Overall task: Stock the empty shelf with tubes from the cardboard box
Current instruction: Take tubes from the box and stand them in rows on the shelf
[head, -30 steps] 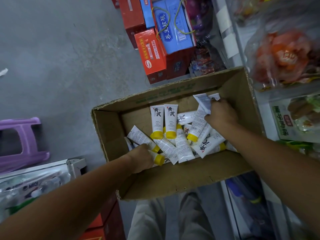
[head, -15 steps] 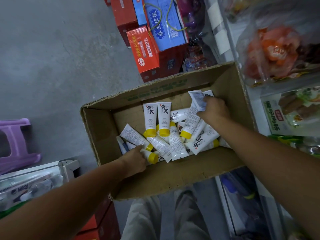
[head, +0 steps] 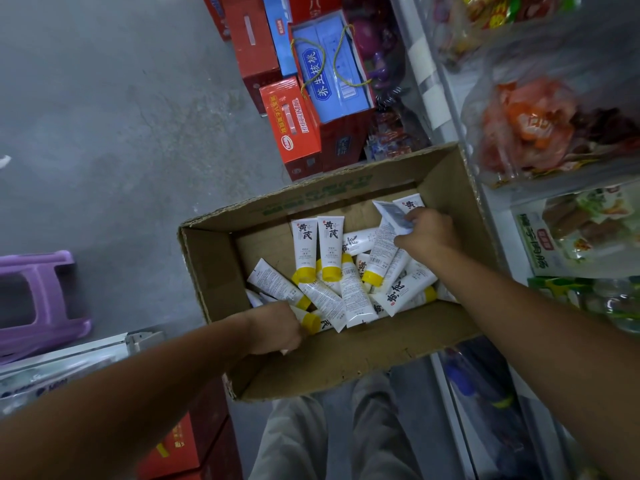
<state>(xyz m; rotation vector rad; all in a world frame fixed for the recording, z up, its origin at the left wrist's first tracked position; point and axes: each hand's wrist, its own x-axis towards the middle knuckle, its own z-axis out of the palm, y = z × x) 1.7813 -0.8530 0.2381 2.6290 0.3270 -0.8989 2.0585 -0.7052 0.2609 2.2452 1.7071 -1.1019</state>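
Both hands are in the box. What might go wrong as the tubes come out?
1. The right hand holds several tubes near their flat ends; one may slip free on the lift.
2. The left hand holds a yellow-capped tube tucked against the loose pile; pulling it may drag neighbours along inside the cardboard box.

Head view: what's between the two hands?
White, yellow-capped tubes heaped in the cardboard box fill the gap between left hand and right hand; head view.
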